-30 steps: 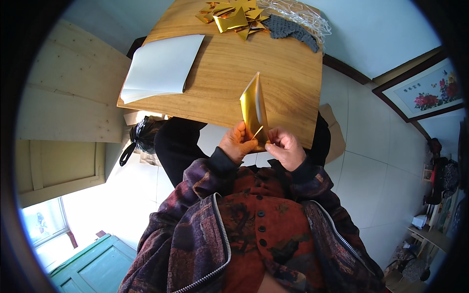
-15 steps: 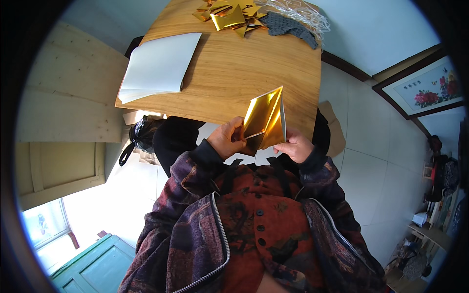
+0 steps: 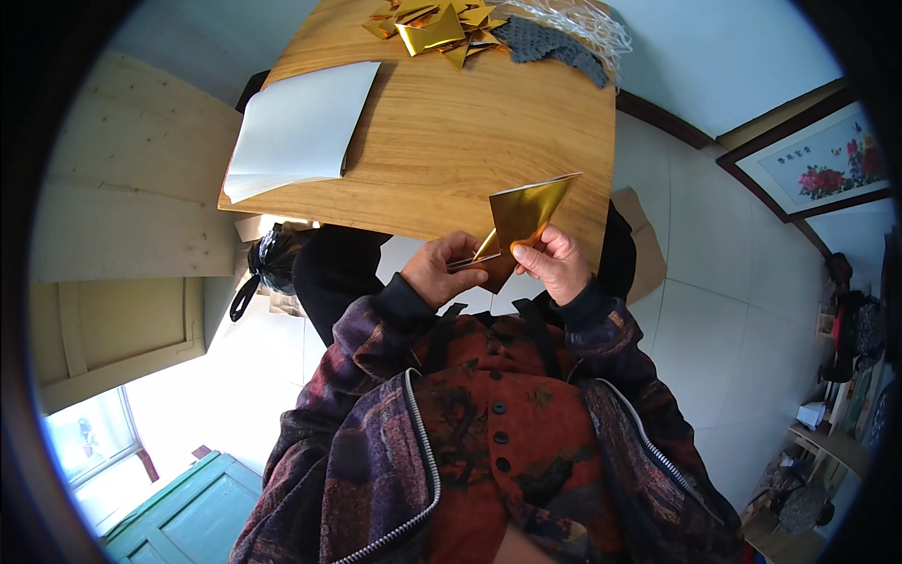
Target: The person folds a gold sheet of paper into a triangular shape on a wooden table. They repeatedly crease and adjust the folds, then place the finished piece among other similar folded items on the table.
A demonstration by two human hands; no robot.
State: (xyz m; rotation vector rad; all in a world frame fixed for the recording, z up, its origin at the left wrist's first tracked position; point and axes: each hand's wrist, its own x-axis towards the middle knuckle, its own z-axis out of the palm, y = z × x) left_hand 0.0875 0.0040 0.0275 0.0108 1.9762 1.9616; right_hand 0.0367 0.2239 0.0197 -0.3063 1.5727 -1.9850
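Both hands are gripping the gold paper (image 3: 528, 209). The left hand (image 3: 440, 268) pinches its low left side. The right hand (image 3: 556, 263) holds its right edge, with the thumb on the front. So neither hand is nearer: both touch it. The gold paper is folded and tilts up between them. Its long way slants from a low tip between the hands to a far tip, up and to the right. A thin strip (image 3: 474, 261) shows at its left; I cannot tell if it is part of the gold paper.

The tabletop (image 3: 423, 132) spreads out past the gold paper. Far to its left is a white pad (image 3: 305, 122). Far past it, a bit left, is a gold pile (image 3: 432, 36). Almost straight past it lies a grey cloth (image 3: 550, 50).
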